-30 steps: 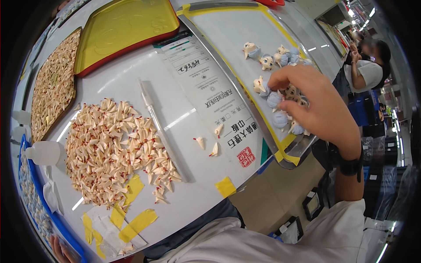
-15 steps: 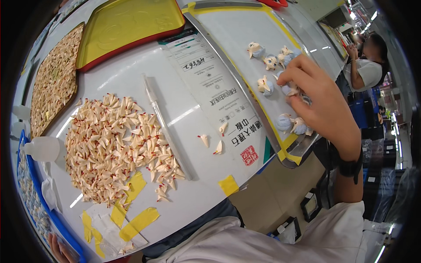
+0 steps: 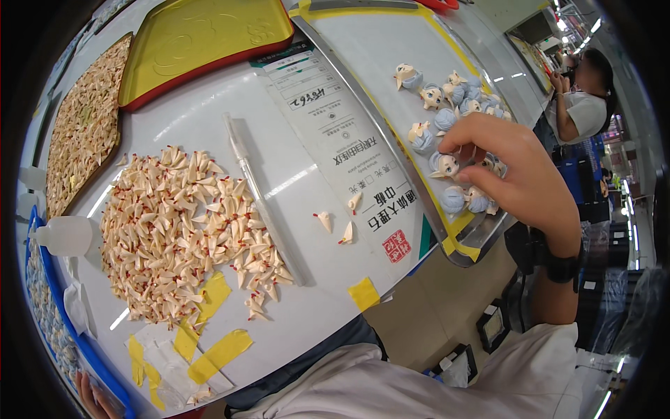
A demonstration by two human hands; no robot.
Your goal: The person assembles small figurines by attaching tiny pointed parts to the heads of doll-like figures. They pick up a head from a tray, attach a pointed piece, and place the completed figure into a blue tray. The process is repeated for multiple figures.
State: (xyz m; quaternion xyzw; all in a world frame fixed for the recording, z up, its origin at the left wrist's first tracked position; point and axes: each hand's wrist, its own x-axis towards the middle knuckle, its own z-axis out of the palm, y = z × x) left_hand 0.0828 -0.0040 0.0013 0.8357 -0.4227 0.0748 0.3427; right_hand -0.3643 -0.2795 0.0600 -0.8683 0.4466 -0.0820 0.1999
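Observation:
My right hand (image 3: pixel 506 164) reaches over a metal-edged tray (image 3: pixel 363 94) lined with yellow tape, at the right of the table. Its thumb and index finger are closed on a small doll head (image 3: pixel 444 166) with pale blue hair and a painted face. Around it lie several similar doll heads (image 3: pixel 406 77), some partly hidden behind my fingers. At the lower left edge, my left hand (image 3: pixel 96 397) shows only its fingers, stretched out and slightly apart beside a blue tray (image 3: pixel 98 370) of pale blue pieces. I see nothing held there.
A large heap of small cream pointed pieces with red tips (image 3: pixel 181 237) covers the left-middle table, bordered by a clear-capped pen-like tool (image 3: pixel 255 188). Beyond are a yellow tray (image 3: pixel 202 42) and a brown tray of similar pieces (image 3: pixel 84 126). A white bottle (image 3: pixel 66 235) stands left. A co-worker (image 3: pixel 583 105) is at right.
My right hand has shifted slightly nearer and right, uncovering more doll heads behind it. The doll head at its fingertips now shows its face. My left hand stays at the blue tray.

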